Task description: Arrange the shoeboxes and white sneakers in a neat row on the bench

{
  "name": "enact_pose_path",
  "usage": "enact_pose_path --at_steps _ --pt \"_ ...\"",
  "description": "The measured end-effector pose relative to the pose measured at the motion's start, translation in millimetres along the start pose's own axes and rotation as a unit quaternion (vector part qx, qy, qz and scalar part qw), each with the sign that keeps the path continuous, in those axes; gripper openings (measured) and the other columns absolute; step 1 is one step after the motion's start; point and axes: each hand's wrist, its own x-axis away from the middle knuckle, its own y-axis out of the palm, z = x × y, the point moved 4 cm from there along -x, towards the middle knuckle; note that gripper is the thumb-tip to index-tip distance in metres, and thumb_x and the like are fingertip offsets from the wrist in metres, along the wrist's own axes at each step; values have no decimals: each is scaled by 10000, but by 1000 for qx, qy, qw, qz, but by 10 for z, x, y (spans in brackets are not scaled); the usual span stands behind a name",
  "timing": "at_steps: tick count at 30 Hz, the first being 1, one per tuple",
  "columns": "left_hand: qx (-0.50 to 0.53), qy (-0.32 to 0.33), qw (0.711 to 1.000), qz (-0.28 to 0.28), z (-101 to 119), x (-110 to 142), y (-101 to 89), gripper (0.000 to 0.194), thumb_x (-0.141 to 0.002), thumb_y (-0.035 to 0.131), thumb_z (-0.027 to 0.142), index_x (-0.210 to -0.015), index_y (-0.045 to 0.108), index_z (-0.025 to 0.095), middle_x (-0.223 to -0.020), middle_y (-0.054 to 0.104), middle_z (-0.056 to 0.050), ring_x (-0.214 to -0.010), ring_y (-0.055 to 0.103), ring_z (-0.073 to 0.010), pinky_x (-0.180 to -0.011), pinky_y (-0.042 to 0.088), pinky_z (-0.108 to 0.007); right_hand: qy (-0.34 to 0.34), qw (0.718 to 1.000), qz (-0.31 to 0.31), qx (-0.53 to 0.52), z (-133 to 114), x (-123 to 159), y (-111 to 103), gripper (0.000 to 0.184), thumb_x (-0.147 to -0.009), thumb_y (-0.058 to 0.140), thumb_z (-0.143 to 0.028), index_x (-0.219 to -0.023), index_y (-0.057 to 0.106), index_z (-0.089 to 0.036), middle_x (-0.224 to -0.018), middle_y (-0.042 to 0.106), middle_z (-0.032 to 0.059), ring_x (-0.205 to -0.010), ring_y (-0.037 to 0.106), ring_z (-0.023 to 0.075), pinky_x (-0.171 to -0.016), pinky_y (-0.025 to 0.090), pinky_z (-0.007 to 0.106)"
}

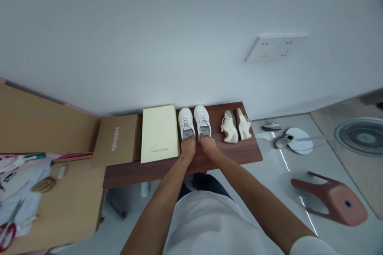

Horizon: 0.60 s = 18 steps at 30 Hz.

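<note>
Two white lace-up sneakers stand side by side on a dark wooden bench (218, 155), toes pointing at the wall. My left hand (188, 146) is closed on the heel of the left sneaker (186, 119). The heel of the right sneaker (202, 117) is gripped by my right hand (208, 144). Grey insoles show inside both. Just left of them lies a pale yellow shoebox (159, 133) marked MEIZHIYUAN, its lid on. Off to the right is a pair of cream shoes (229, 127) with brown parts, one tipped on its side.
A brown balabala box (116, 139) sits left of the yellow one. Scissors (8, 229) and papers lie on the left-hand table (72, 203). A pink stool (335, 199), a fan (362, 137) and loose shoes (283, 141) are on the floor at right. The wall has a socket plate (277, 48).
</note>
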Motion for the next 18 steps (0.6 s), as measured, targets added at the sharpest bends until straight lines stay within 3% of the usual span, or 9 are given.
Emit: enact_pose_path --at_steps 5,13,18 --pt "15 0 1000 3 -5 -30 34 396 -965 341 113 -1189 666 149 -1129 728 -197 -1126 662 -309 -1018 405 -387 18 1000 20 0 -46 -7 15 253 -979 430 -66 -1175 579 -126 -1094 735 222 -1019 744 259 -857 577 349" --pt "18 7 1000 6 -13 -14 -3 385 -968 350 117 -1196 660 131 -1123 727 -205 -1147 650 -311 -1030 395 -379 25 999 36 10 -102 27 -23 252 -982 399 -48 -1156 564 -126 -1093 723 209 -1041 728 236 -841 574 322" --pt "-10 17 1000 4 7 8 -139 298 -963 491 223 -1215 634 153 -1179 704 -194 -1181 628 -317 -1024 409 -362 -1 999 49 -6 -52 83 -181 222 -997 461 -126 -1195 554 -162 -1211 685 206 -1117 686 262 -867 554 344"
